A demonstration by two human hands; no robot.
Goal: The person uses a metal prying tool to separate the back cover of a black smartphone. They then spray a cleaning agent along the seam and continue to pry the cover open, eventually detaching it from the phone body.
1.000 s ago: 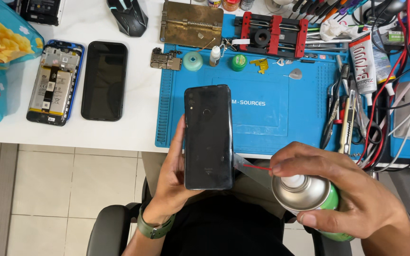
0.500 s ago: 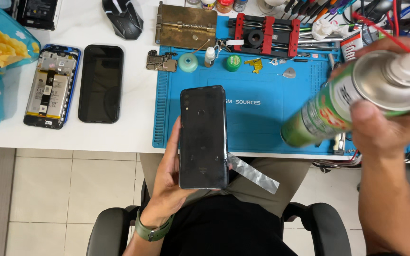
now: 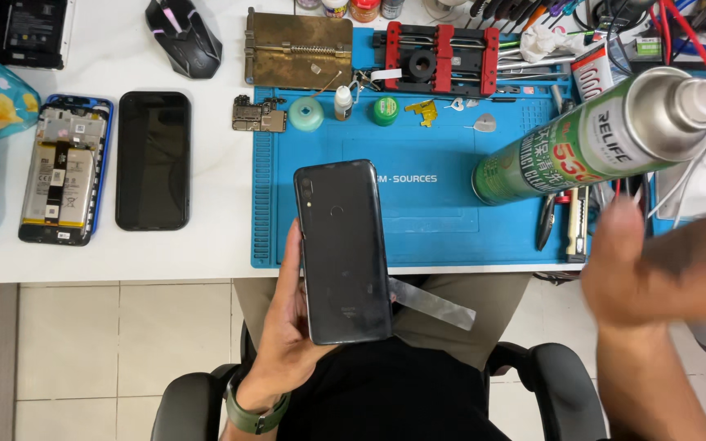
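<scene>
The left hand [image 3: 288, 343] cradles a dark phone [image 3: 343, 251] back-up, long axis pointing away, a thin metal blade [image 3: 433, 304] jutting from its right edge. Right of it, the blurred right hand [image 3: 655, 273] hangs open just below a green spray can [image 3: 590, 147] lying tilted over the blue mat [image 3: 435, 220]; whether it touches the can I cannot tell.

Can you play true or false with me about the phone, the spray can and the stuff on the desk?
1. The left hand holds the dark phone. True.
2. The spray can stands upright on the blue mat. False: it lies tilted, up off the mat, above the blurred right hand.
3. A thin metal blade sticks out from the phone's edge. True.
4. The computer mouse sits on the blue mat. False: it is on the white table.
</scene>
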